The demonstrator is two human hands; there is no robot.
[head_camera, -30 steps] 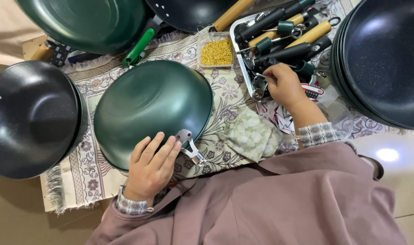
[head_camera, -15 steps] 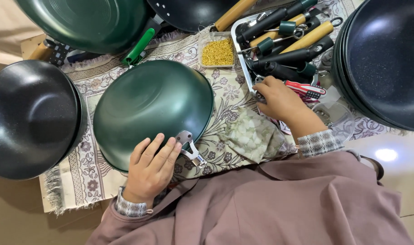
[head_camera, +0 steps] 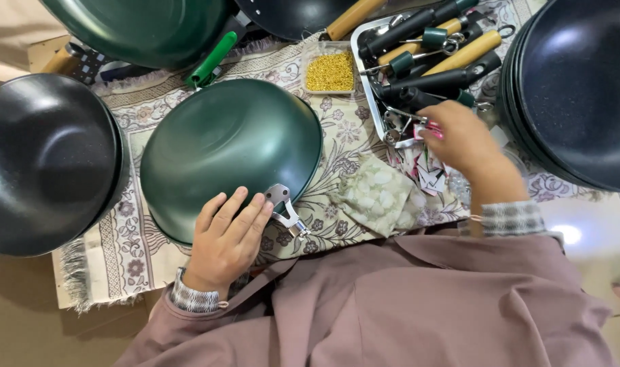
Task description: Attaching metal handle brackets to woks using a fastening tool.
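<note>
- Centrally, a dark green upturned metal pan (head_camera: pixel 232 149) lies bottom-up on a patterned cream cloth mat (head_camera: pixel 136 255), its glossy dome catching light.
- A small silver handle bracket (head_camera: pixel 284 207) juts from the pan's near rim.
- The left hand (head_camera: pixel 225 241) rests flat on that near rim just beside the bracket, fingers spread, palm down, gripping nothing.
- The right hand (head_camera: pixel 459 139) is right of the pan at the near edge of a metal tray (head_camera: pixel 364 75); its fingers are curled around something small and pink, which I cannot identify.
- The tray holds black and wooden pan handles (head_camera: pixel 446 58) piled crosswise.
- A clear box of yellow beads (head_camera: pixel 330 71) sits between the pan and the tray.
- A folded pale floral cloth (head_camera: pixel 378 194) lies just right of the bracket.
- Left of the pan, a black nonstick pan (head_camera: pixel 45 163) nearly touches it; a stack of black pans (head_camera: pixel 575 88) stands well to its right.
- Beyond the pan, a second green pan (head_camera: pixel 140 27) with a green handle crowds the far side.
- Open mat shows only along the pan's near left edge.
</note>
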